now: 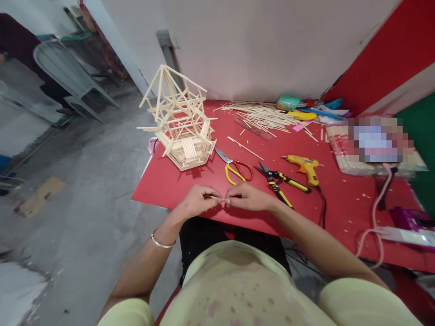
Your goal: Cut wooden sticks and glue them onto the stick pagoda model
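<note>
Over the front edge of the red table, my left hand [201, 200] pinches a short thin wooden stick [214, 197]. My right hand [247, 196] has its fingertips closed at the stick's right end, touching or nearly touching the left fingertips. Most of the stick is hidden by the fingers. Just beyond my hands lie scissors [234, 166] with red and yellow handles. Yellow-black cutting pliers [277, 179] rest open to the right, beside a yellow glue gun [304, 167]. A house-like model of wooden sticks [183, 131] stands at the back left.
Many loose sticks [261, 115] and a ruler [253, 129] lie near the wall on the red table [204, 181]. Packed sticks [340, 149] and a power strip [404, 235] with a pink cord are at right. A chair [68, 68] and a person's dark sleeve [16, 40] appear far left.
</note>
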{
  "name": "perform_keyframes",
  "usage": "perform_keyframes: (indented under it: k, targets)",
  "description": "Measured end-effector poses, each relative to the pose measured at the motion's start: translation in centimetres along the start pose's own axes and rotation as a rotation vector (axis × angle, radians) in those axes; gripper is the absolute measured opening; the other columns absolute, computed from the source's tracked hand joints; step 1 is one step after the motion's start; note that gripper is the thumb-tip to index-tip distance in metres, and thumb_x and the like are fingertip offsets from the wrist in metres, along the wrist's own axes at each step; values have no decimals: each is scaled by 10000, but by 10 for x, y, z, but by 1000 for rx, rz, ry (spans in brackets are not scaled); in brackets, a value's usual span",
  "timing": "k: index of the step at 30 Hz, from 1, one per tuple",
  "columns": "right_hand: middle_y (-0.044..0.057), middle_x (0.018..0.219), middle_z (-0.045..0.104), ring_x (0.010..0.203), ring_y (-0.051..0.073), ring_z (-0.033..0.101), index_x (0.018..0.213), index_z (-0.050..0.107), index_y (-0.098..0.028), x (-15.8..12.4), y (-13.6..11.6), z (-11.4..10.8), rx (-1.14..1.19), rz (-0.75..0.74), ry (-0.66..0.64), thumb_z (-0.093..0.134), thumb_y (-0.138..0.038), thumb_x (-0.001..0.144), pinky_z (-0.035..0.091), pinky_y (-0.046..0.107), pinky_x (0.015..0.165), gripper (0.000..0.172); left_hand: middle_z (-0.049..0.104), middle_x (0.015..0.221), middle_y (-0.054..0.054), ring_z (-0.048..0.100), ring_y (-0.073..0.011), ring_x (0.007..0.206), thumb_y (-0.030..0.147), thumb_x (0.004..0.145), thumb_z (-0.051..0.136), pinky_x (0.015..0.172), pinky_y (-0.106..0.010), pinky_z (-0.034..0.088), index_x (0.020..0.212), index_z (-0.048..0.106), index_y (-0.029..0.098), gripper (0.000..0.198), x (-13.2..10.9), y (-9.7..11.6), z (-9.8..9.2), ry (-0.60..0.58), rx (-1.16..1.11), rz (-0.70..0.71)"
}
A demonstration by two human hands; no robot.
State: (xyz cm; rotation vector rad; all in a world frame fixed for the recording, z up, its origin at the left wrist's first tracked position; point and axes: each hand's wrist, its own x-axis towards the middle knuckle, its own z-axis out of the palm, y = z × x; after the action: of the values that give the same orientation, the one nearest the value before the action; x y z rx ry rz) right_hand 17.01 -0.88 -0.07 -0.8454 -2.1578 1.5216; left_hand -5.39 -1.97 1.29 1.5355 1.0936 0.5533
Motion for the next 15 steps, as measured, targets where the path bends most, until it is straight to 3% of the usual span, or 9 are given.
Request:
perform_keyframes:
  k: [6,8,10,11,13,15]
  targets:
    - [15,669,637,610,111,525,799,712,-125,-14,4,-7,-136,-21,39,492,-415,931,391,222,614,387,693,703,-35,553,-103,609,343,789,702,591,-202,425,778,757,126,224,8,-12,22,57,-23,5]
    - [36,742,667,673,130,568,840,718,-146,-25,2,-8,-274,-1,139,439,-418,965,418,241,674,409,689,715,-32,557,-103,632,341,786,713,611,-202,430,768,749,130,215,13,-12,30,116,-70,35]
    - [85,944,698,872,186,613,1009,712,-169,-41,2,-10,-489,61,303,432,-465,969,439,294,817,410,676,707,-26,548,-100,631,350,763,741,605,-203,428,758,739,130,220,20,-12,37,193,-147,54]
    - [120,1082,682,1013,236,596,1130,679,-173,-52,4,-12,-617,126,397,465,-522,944,424,346,908,450,656,675,-17,527,-91,597,362,748,756,575,-201,416,760,735,130,234,25,-12,41,232,-206,48]
    - [205,1319,566,1241,364,465,1345,545,-143,-76,14,-16,-860,338,560,579,-667,817,338,488,1034,744,577,564,20,444,-62,492,387,720,782,490,-192,360,780,727,130,270,37,-15,46,295,-362,10]
    - [275,1394,478,1280,454,396,1431,438,-92,-99,29,-21,-1002,607,610,650,-752,684,310,583,1023,1020,494,488,57,355,-36,413,394,692,806,429,-182,289,796,714,130,298,49,-18,51,331,-539,-30]
